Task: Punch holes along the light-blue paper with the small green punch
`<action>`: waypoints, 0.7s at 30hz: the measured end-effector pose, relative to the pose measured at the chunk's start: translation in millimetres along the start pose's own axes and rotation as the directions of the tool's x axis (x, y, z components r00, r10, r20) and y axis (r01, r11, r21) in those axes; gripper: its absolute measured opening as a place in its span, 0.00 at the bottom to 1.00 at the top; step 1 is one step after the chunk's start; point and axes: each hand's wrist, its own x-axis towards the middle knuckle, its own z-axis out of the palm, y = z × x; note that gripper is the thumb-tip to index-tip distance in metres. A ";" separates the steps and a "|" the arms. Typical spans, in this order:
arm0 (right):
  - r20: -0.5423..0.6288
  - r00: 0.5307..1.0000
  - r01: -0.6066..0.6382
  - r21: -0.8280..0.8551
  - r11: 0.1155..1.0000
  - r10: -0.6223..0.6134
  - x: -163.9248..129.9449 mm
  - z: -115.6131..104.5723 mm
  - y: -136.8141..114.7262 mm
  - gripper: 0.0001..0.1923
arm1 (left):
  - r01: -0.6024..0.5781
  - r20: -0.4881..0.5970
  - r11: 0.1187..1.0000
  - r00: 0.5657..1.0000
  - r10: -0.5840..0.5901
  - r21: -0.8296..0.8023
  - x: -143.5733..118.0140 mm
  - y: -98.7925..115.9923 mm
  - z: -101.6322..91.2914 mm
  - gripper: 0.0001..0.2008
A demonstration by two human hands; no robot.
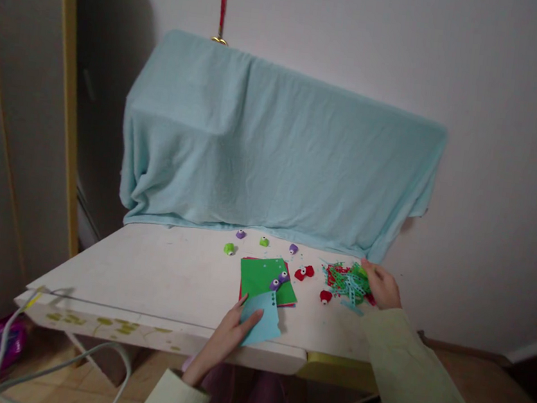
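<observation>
Holding a light blue paper sheet point(262, 320) at the near edge of the white table point(153, 279), my left hand point(228, 339) grips it with the fingers spread flat under its left side and one finger lying over the top. The sheet is roughly rectangular, its long axis running from near-left to far-right, tilted a little so the far corner points toward the green paper point(262, 277). A row of small holes shows along its far right edge. It overlaps the near corner of the green paper, which lies on top of a red sheet point(288, 305) that shows only as a thin rim. Two purple punches point(279, 280) sit on the green paper just beyond the blue sheet. My right hand point(382, 286) rests well apart from it, on the right side of the table, fingers curled loosely on the edge of a heap of red, green and blue paper scraps point(347, 280); I cannot tell whether it grasps any of them. Red punches point(304, 272) stand between the green paper and the heap, and small green punches point(229, 248) lie farther back, near the hem of a pale blue cloth point(275, 144) draped over something against the wall.
</observation>
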 end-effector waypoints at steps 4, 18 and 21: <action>0.201 0.975 -0.144 0.252 0.957 0.093 -34.3 25.9 -5.8 0.23 | 0.024 -0.004 1.000 1.000 -0.024 -0.009 0.4 -0.3 0.2 0.25; 0.609 0.793 -0.401 0.516 0.756 0.005 -161.9 139.1 8.4 0.17 | 0.025 0.025 1.000 0.999 -0.024 -0.014 1.0 0.2 1.1 0.24; 0.569 0.822 -0.400 0.548 0.735 0.023 -162.6 138.5 11.9 0.16 | 0.030 0.010 1.000 0.999 -0.030 -0.003 0.9 -3.2 1.8 0.23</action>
